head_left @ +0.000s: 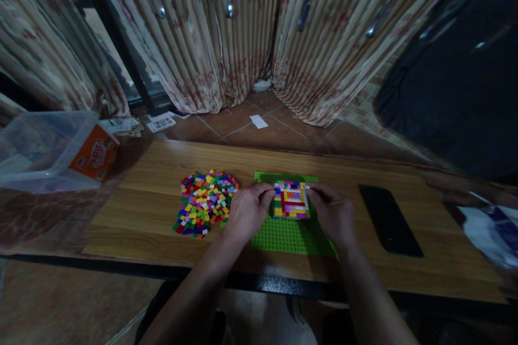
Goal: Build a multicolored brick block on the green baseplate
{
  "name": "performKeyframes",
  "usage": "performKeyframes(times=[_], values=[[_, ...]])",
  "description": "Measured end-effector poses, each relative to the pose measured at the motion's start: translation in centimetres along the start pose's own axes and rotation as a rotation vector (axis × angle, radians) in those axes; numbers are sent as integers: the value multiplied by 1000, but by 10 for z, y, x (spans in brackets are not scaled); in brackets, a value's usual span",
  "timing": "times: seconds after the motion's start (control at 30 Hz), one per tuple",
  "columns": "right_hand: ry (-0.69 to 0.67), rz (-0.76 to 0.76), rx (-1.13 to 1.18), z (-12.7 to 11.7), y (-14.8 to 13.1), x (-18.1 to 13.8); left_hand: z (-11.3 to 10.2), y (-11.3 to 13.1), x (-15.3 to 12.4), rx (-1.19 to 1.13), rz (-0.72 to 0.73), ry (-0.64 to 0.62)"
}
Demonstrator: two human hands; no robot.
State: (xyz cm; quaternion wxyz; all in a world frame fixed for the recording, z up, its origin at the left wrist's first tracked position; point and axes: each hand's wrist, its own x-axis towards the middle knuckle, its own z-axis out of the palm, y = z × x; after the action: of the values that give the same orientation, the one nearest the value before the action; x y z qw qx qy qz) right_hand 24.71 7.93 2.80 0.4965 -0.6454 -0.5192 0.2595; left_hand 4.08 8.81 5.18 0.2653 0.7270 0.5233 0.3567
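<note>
A square, multicoloured toy-brick build [290, 202] sits on a green studded baseplate [279, 237], with yellow, red, pink, white and blue bricks showing on top. My left hand [249, 213] is closed at the build's left edge, thumb and fingertips together beside some blue bricks; whatever they pinch is hidden. At the upper right corner of the build, my right hand [335, 215] pinches a small white brick [307, 187] between thumb and finger. Left of my left hand lies a loose pile of coloured bricks [208, 202].
A black phone-like slab [390, 221] lies on the wooden table [141, 210], right of the baseplate. A clear plastic bin [48, 151] with an orange label stands beyond the table's left end. Striped curtains [194, 38] hang behind. A white plastic package [485, 232] is at far right.
</note>
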Motion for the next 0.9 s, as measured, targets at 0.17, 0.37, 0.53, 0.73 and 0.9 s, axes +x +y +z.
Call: performKeyframes(times=[0.17,0.37,0.53,0.73,0.9], values=[[3,-42,39,2,3,1,0,-1,0,7,14,6],[23,93,210,7,6,4,0,-2,0,2,16,4],[50,314,527,16,4,4,0,-2,0,4,26,5],[38,349,638,15,5,5,-1,-1,0,-1,12,9],[14,386,677,13,1,6,-1,-1,0,-25,1,8]])
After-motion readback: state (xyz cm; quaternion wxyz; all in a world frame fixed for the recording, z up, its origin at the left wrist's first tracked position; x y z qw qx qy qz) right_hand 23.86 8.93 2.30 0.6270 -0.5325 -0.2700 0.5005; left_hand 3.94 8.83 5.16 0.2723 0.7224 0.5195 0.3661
